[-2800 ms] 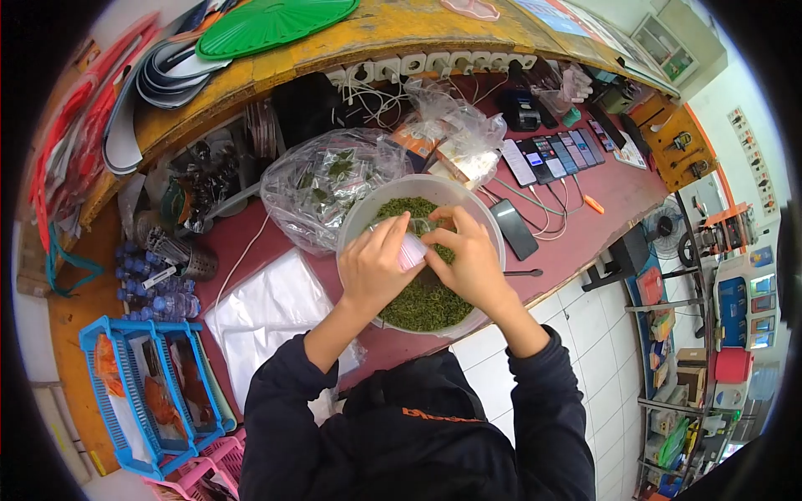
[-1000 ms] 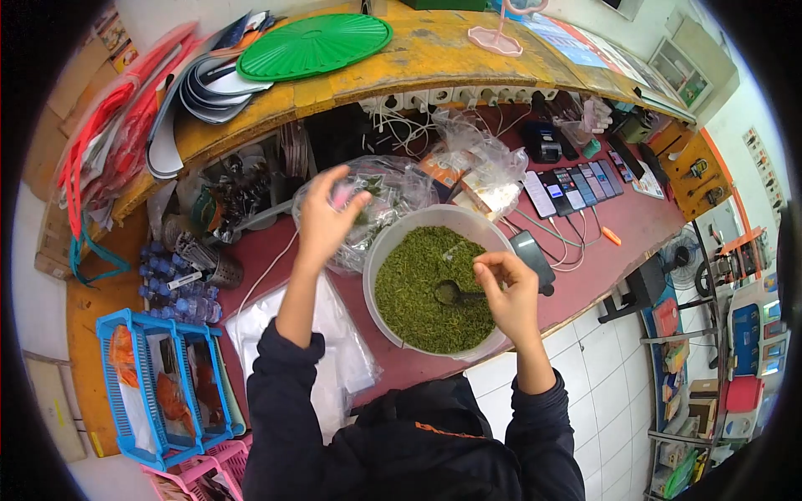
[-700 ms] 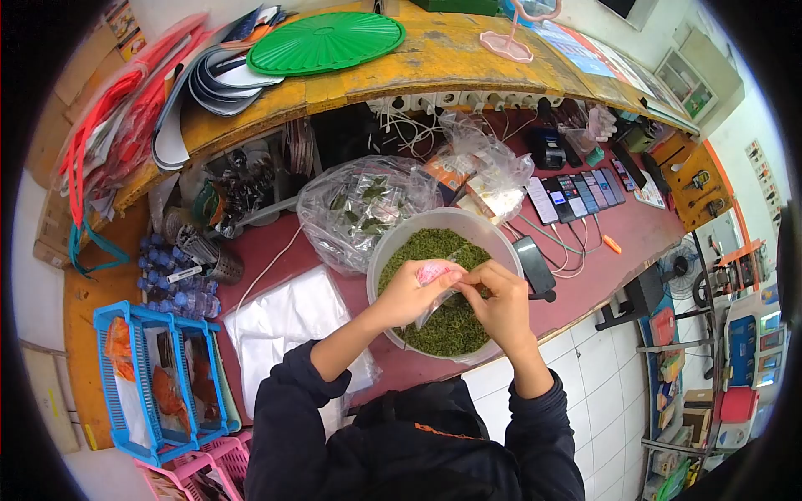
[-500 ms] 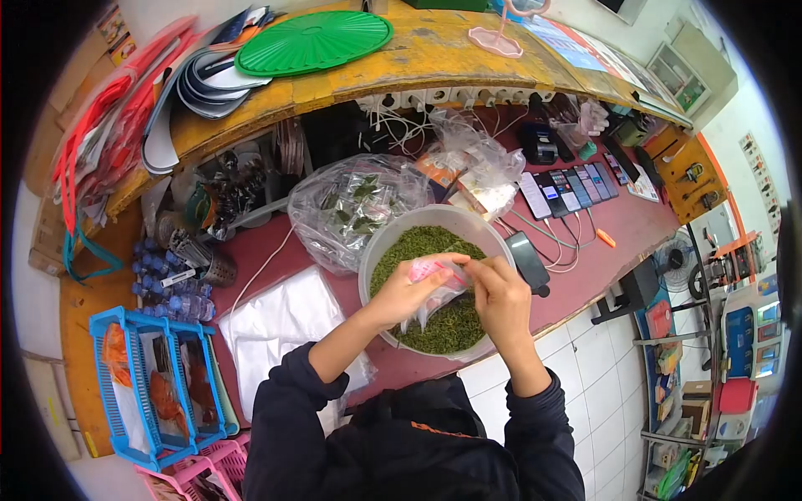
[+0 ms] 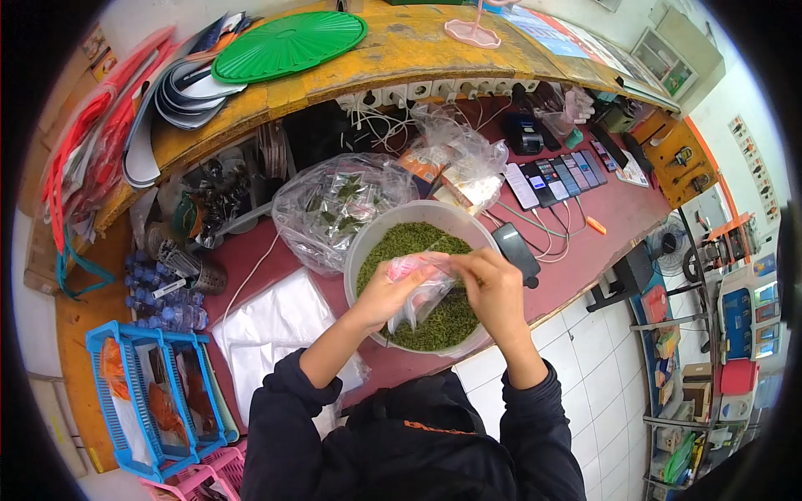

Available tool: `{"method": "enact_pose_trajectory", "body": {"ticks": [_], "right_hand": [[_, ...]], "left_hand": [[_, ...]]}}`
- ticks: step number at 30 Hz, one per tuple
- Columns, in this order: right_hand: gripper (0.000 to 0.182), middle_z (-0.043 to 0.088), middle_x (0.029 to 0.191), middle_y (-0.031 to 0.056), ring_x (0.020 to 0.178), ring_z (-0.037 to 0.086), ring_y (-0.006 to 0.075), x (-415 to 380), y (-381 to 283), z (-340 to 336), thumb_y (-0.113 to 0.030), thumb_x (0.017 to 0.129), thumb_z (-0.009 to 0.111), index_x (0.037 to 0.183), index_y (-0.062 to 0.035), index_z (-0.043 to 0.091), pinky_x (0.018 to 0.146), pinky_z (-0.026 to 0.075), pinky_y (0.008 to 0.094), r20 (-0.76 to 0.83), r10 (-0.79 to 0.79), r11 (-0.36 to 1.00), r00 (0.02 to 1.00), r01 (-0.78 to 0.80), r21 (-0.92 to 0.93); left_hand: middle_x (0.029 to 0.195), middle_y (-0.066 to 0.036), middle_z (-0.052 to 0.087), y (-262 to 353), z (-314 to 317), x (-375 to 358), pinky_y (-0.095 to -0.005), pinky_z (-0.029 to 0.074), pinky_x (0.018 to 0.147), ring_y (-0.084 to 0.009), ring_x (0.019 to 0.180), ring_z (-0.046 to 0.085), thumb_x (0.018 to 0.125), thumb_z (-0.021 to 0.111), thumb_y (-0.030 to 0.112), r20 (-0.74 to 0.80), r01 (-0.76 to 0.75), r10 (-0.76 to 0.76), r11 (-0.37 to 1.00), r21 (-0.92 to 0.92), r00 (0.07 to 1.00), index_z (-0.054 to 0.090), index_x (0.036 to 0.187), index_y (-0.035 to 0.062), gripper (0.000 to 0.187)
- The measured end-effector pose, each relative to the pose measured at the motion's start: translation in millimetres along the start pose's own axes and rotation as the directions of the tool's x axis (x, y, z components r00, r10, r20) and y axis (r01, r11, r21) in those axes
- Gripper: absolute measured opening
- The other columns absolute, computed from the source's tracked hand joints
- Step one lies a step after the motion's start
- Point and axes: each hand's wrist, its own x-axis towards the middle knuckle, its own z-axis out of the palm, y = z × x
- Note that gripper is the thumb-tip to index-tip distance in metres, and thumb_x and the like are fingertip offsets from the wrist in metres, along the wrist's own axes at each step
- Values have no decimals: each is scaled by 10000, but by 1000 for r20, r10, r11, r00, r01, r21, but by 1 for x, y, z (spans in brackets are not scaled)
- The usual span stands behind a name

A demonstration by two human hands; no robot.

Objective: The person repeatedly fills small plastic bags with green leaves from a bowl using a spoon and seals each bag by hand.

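Note:
My left hand (image 5: 386, 294) is closed round a small clear plastic bag (image 5: 428, 302) with pink print, above a white tub (image 5: 354, 260) of chopped green leaves (image 5: 447, 327). At the bag's upper right edge, my right hand (image 5: 487, 282) pinches the plastic between thumb and fingers. The bag hangs below both hands, over the leaves. Just behind the tub lies a large clear bag (image 5: 322, 200) holding small packets with green leaves. Flat white plastic bags (image 5: 276, 327) lie on the red table left of the tub.
A row of phones (image 5: 558, 177) with cables and a dark case (image 5: 515, 253) lie right of the tub. Blue baskets (image 5: 159, 392) stand at the left. Across the back runs a wooden shelf (image 5: 292, 83) with a green lid (image 5: 288, 43). A metal cup (image 5: 209, 275) stands near bottles (image 5: 171, 316).
The whole view has shifted, with things appearing slightly further left. My hands have parted slightly, and the plastic between them is more spread out.

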Motion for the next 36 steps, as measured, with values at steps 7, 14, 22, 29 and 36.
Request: {"method": "enact_pose_trajectory", "body": {"ticks": [7,14,22,29,36], "right_hand": [[66,611,681,76,553,576,126,-5,5,-24,15,719,750,745,-5,692,519,448,255,-108,278,960,955,-271,71],[210,574,645,-1,578,548,54,-30,1,9,-58,751,776,676,-3,588,517,435,217,295,414,682,861,-508,527],[205,554,634,12,518,535,71,-25,-3,-6,-113,930,607,748,-45,541,454,391,208,601,296,313,742,-670,673],[173,519,651,201,583,538,386,-32,1,8,-112,890,582,788,1,499,541,429,419,188,225,950,956,-258,174],[144,627,712,14,655,640,71,-23,5,-23,44,820,657,760,11,529,509,473,231,421,470,591,776,-630,504]], "left_hand": [[1078,-139,617,19,-29,-3,-213,407,532,-74,596,493,971,537,177,-81,-21,6,981,-191,997,567,837,53,185],[730,-36,639,3,-2,-9,-237,406,532,-76,572,527,844,713,123,136,-320,296,759,567,945,608,708,40,191],[669,-21,600,18,2,-8,-239,415,576,-57,633,517,886,637,110,200,-120,38,902,415,979,649,791,-14,157],[661,-79,633,8,9,-15,-335,460,531,-241,572,616,751,685,162,155,-324,361,472,820,920,664,733,46,119],[665,-90,635,33,-18,-1,-408,487,604,-319,671,646,769,736,372,193,-210,83,367,906,978,663,852,97,296]]}}
